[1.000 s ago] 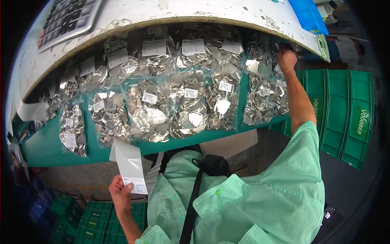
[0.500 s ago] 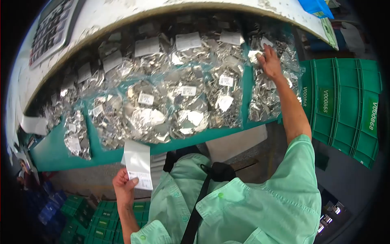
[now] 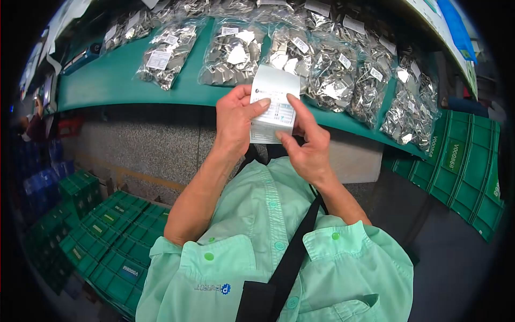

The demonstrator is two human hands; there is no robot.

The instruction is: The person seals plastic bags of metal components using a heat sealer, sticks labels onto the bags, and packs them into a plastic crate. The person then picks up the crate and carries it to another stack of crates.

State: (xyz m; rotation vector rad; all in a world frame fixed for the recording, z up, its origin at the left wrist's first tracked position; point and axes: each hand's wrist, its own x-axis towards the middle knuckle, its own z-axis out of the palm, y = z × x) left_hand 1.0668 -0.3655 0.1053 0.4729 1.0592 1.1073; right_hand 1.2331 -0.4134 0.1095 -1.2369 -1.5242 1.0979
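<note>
Where your left hand (image 3: 233, 119) is: at the left edge of the white printed paper sheet (image 3: 279, 114), pinching it with the thumb on top and the fingers behind.
Your right hand (image 3: 311, 147): at the sheet's right edge, index finger and thumb set apart along it; whether it pinches the paper cannot be told.
Sheet: between your hands, near the front edge of the flat green bench top (image 3: 118, 95), print facing you but too small to read.
Just changed: your right hand has left the clear plastic bags of silvery metal pieces (image 3: 232, 56) and joined the left, which has raised the sheet.
What that means: both hands are at the paper now, and neither is handling a bag.
Bags: in rows on the bench beyond the sheet, white labels on many.
Green ribbed plastic crates (image 3: 456, 177): at your right, with more at lower left.
</note>
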